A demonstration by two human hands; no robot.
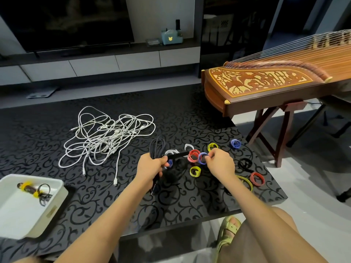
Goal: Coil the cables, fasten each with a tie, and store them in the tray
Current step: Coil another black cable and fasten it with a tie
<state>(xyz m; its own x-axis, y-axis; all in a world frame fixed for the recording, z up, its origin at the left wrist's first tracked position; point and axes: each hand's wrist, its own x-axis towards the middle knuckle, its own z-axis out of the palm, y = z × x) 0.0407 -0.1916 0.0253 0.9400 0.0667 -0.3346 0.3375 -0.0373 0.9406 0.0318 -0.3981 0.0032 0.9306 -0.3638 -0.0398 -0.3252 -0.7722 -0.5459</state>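
- The left hand [152, 166] has its grip curled tight round a coiled dark cable [157, 147]. The loops stand up above the fist and the ends hang below it, over the desk [95, 196].
- A black tie [176, 155] runs sideways from this fist toward the right hand.
- The right hand [220, 164] has its grip pinching a looped blue tie [202, 158] between thumb and fingertips, the other fingers curled in.
- Loose on the desk round the hands are three yellow ties [195, 171], two red ties [257, 179], two white ties [171, 152], one black loop [245, 164] and one further blue loop [235, 143].
- One tangle of white cables [106, 137] lies left of the hands; their number cannot be told.
- One white tray [57, 186] at the desk's near left corner holds one bundled cable [32, 189] wrapped with two yellow bands.
- Both forearms reach forward over the desk, backs of the hands up, hands near each other but apart.
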